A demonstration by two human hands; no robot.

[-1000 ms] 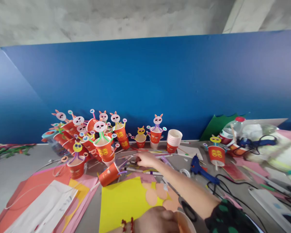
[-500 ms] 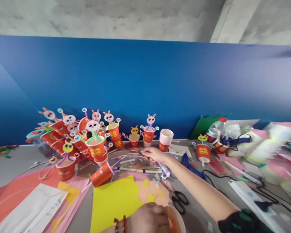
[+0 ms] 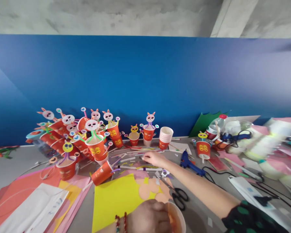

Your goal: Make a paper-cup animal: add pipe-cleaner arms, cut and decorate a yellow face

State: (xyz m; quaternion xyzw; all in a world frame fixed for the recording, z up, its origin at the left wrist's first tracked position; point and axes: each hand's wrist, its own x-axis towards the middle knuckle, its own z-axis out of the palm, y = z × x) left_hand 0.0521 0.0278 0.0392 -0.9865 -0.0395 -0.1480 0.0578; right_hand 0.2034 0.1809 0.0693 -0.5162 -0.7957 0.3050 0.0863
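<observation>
At the bottom edge my left hand [image 3: 151, 216], with red beaded bracelets at the wrist, is closed on a paper cup [image 3: 180, 217]. The cup's mouth faces up, its inside looks orange, and its lower part is out of frame. My right hand [image 3: 153, 158] reaches out over the loose pile of thin paper strips [image 3: 128, 159] and pens. Its fingers are pinched together; a small dark thing shows at their tips, too small to name. Under the right forearm lie black-handled scissors [image 3: 179, 198]. Yellow paper [image 3: 113, 200] and peach paper circles [image 3: 144, 191] lie beside my left hand.
Decorated red cups [image 3: 95, 149] with rabbit faces crowd the left. A stack of paper cups [image 3: 166, 137] stands at the back. Right of my arm are a blue glue gun [image 3: 191, 165], its cable and a white power strip [image 3: 252, 200]. A blue panel [image 3: 145, 77] closes the back.
My right hand has drawn slightly toward me over the strips, its fingers still together. My left hand stays on the cup. The view has shifted slightly.
</observation>
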